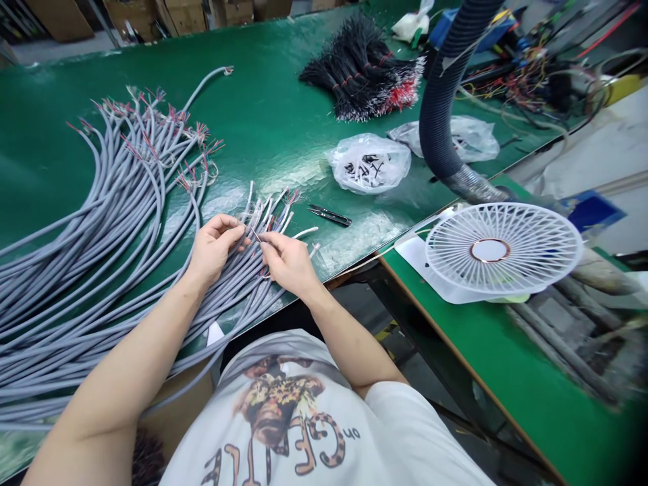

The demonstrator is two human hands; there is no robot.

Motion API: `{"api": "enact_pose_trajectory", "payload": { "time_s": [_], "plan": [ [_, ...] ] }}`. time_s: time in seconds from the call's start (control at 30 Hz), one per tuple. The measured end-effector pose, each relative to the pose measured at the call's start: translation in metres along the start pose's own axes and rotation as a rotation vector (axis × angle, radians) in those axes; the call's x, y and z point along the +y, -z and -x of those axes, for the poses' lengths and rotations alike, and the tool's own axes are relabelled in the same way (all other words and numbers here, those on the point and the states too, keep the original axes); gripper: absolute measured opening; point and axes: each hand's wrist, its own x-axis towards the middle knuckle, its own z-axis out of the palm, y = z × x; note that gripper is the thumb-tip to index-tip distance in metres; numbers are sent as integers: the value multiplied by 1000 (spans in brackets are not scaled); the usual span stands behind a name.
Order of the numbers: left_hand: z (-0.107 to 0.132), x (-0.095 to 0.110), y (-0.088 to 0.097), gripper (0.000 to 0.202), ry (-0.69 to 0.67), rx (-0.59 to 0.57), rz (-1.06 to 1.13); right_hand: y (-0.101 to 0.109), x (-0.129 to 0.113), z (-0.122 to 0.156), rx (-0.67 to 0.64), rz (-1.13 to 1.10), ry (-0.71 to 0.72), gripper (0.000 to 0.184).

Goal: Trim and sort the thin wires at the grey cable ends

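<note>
My left hand [217, 248] is closed in a pinch above a row of grey cables [223, 304]. Facing it, my right hand [289, 262] pinches too, thumb against forefinger. A short, thin wire [255, 234] spans the small gap between my fingertips; which cable it comes from is hidden. Past my fingers the cable ends are stripped, with white, red and bare strands fanning out. Thread snips [330, 216] with black handles lie on the green table just beyond my right hand, touched by neither hand.
More grey cables [101, 223] with frayed ends curve in from the left. A clear bag of small black and white parts [369, 165], bundled black wires [362, 67] and a ribbed hose [438, 101] are farther back. A white fan [536, 253] stands right, beside the table edge.
</note>
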Motion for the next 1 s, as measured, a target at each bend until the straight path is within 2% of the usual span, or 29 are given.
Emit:
{"api": "enact_pose_trajectory", "payload": {
  "time_s": [0.13,0.23,0.4,0.53,0.63,0.77,1.0],
  "plan": [
    [1,0,0,19,-10,8,-18,-2,5,-3,19,-36,-15,22],
    [1,1,0,20,-8,9,-14,-1,7,-8,-23,-148,-68,20],
    [-1,3,1,22,6,57,64,10,4,-12,-189,-590,-227,13],
    [0,6,3,20,-7,55,94,9,-3,-17,-241,-873,-316,32],
    [1,6,4,18,-36,32,106,-4,-6,-27,-252,-935,-325,40],
    [1,6,5,19,-49,-5,91,-18,-8,-39,-191,-960,-271,35],
    [2,5,5,24,-110,-26,84,-21,-6,-38,-86,-936,-300,35]
  ]
}}
